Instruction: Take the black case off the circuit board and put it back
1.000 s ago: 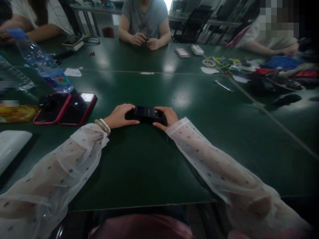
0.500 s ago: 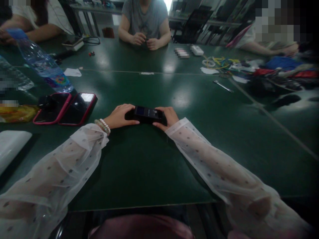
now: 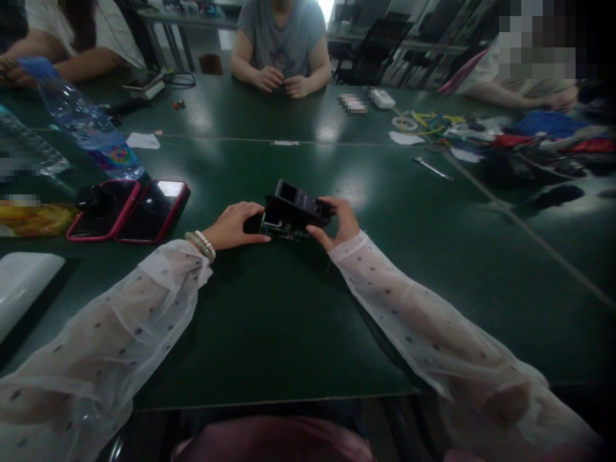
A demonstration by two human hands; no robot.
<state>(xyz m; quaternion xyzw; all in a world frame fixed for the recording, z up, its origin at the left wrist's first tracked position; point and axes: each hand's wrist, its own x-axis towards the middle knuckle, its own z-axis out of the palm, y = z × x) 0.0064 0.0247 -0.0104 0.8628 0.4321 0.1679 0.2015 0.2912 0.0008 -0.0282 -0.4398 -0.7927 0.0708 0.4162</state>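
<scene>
Between my hands is a black electronic device in two parts. Its black cover (image 3: 298, 204), with a rectangular window and a row of small holes, is tilted up off the base. Beneath it shows the base with a green circuit board (image 3: 276, 226), near the table top. My left hand (image 3: 238, 224), with a beaded bracelet at the wrist, grips the left end of the base between thumb and fingers. My right hand (image 3: 339, 224) is closed on the right end of the cover, holding it raised. The inside of the cover is hidden.
Two red-edged phones (image 3: 153, 210) lie at left, beside a water bottle (image 3: 101, 128) and a white box-like object (image 3: 24, 282). A wrench (image 3: 433, 168) and a heap of cables and cloth (image 3: 543, 138) are at right. Co-workers sit across the green table (image 3: 269, 333).
My right hand has moved up and slightly right, lifting the cover from the base. The circuit board has come into view. My left hand has stayed nearly still.
</scene>
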